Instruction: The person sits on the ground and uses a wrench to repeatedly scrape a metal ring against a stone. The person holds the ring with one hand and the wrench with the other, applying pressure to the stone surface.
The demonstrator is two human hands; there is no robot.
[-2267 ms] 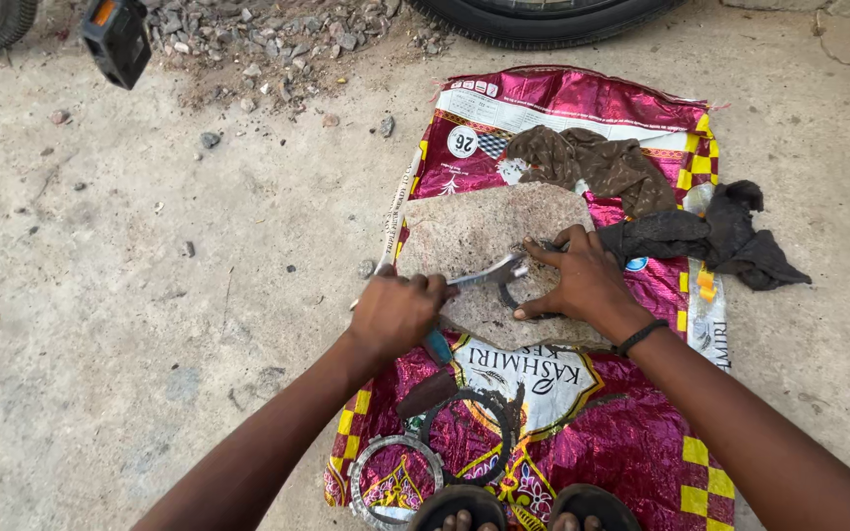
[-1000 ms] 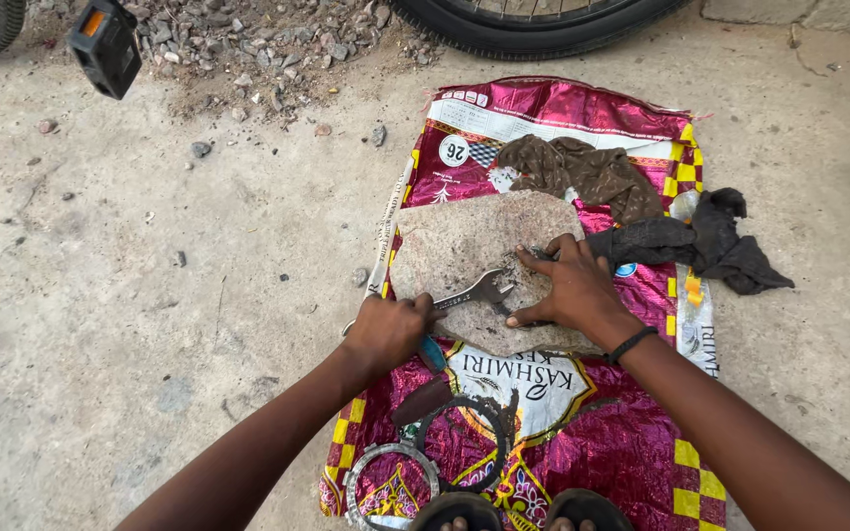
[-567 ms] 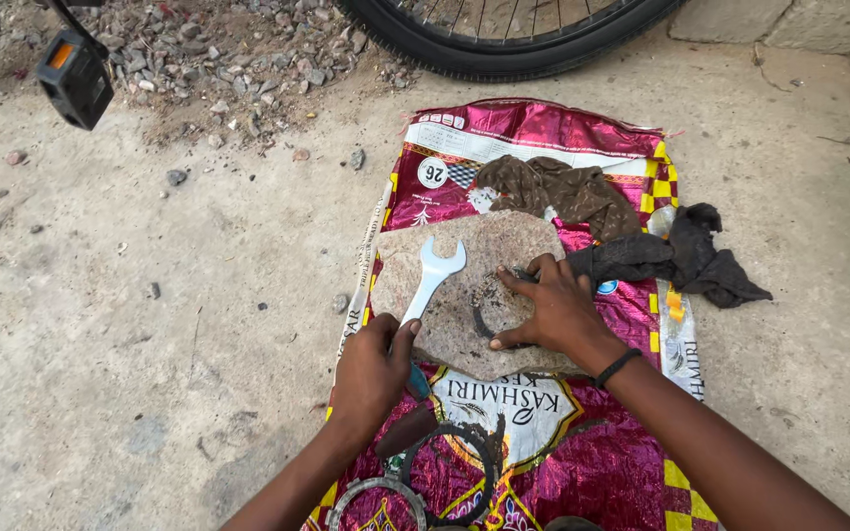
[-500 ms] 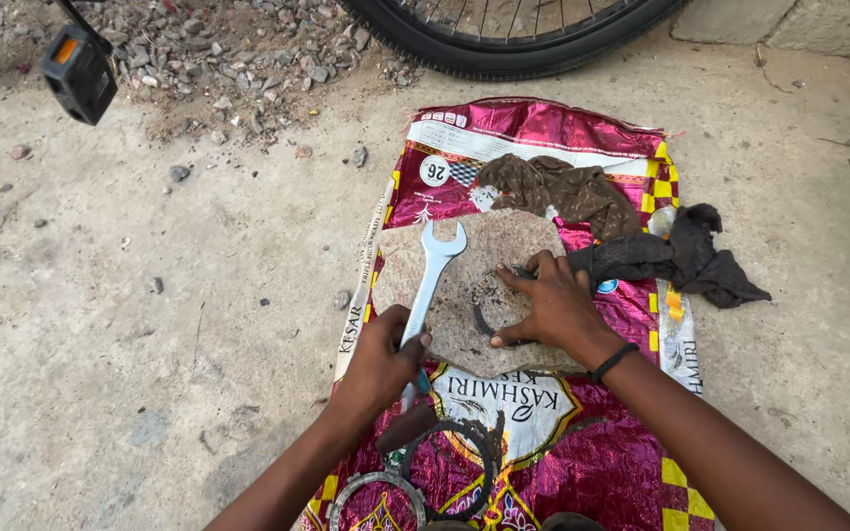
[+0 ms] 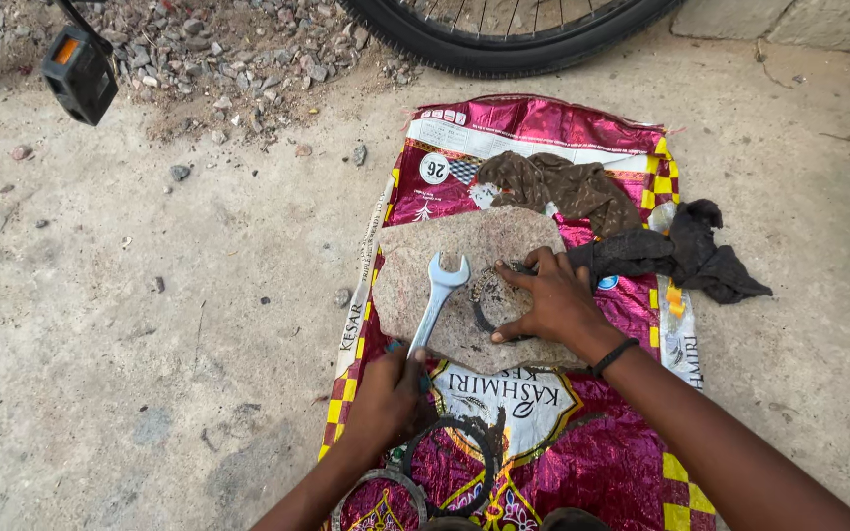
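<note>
Your left hand [image 5: 386, 393]: fist closed round handle end of spanner [image 5: 437, 295], near edge of flat stone [image 5: 464, 285]. Spanner: long axis runs away from you, tilted slightly right, open head resting on stone. Your right hand [image 5: 548, 305]: fingers spread, pressing dark metal ring [image 5: 492, 300] flat on stone. Ring lies just right of spanner head; right hand nearer it. Stone sits on magenta sack [image 5: 543, 433] on concrete floor [image 5: 150, 295]. Dark rags [image 5: 632, 226] beyond.
</note>
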